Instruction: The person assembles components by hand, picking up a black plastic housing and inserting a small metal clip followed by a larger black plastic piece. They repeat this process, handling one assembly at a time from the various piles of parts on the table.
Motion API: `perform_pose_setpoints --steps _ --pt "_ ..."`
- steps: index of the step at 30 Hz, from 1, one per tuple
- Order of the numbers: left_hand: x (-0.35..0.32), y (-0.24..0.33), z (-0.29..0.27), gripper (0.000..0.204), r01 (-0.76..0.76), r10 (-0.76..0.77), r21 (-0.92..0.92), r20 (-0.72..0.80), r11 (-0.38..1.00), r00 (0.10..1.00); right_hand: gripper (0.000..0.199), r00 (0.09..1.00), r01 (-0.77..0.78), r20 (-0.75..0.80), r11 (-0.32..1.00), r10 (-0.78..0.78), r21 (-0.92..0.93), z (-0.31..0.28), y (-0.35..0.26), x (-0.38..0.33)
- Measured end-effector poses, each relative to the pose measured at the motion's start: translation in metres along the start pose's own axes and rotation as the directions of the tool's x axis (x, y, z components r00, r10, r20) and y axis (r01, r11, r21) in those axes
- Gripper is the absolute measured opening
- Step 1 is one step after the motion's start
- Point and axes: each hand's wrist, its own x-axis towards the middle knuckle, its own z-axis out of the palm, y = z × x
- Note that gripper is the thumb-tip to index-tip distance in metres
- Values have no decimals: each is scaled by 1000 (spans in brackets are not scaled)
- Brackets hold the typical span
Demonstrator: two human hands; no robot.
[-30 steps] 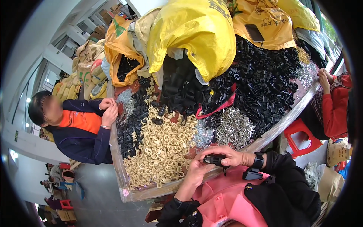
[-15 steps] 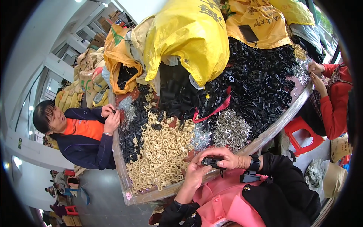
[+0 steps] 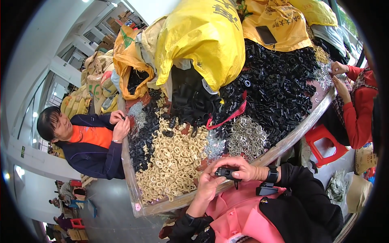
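Both of my hands hold a small black device [image 3: 227, 173] with a short dark strap hanging under it, just above the table's near edge. My left hand [image 3: 207, 187] is closed around its left end, the thumb near its underside. My right hand [image 3: 239, 167] grips it from the right and above, fingers curled over it. Its exact kind is hard to make out. Beyond my hands lie a heap of beige buckle-like pieces [image 3: 172, 164], a pile of silver metal rings [image 3: 247, 137] and a scatter of small clear or silver bits [image 3: 214, 146].
A wooden rim [image 3: 293, 141] edges the table. Black plastic parts [image 3: 279, 89] cover its far right, below a yellow sack [image 3: 202, 36]. A phone [image 3: 266, 35] lies on an orange sack. Co-workers sit at left [image 3: 93, 137] and right [image 3: 360, 105]. A red stool [image 3: 324, 146] stands at right.
The view has shifted very slightly. My hands keep their hold on the black device in nearly the same place. At right, the co-worker's upper hand has moved a little over the small parts.
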Motion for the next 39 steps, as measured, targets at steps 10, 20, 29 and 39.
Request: perform_pose_setpoints --steps 10,20,29,39 --pt "-2 -3 -4 62 56 -54 -99 21 994 998 40 999 -33 -35 997 35 69 1 3 -1" --pt "12 -4 -9 56 165 -164 -10 43 986 986 30 988 -144 50 985 149 -94 -11 7 3" --pt "28 9 -44 48 144 -156 309 16 940 988 42 683 -652 131 680 719 -335 -94 -61 -110" --pt "128 63 -81 34 -118 521 992 122 -40 845 50 460 -579 -321 5 828 -815 -92 -31 -216"
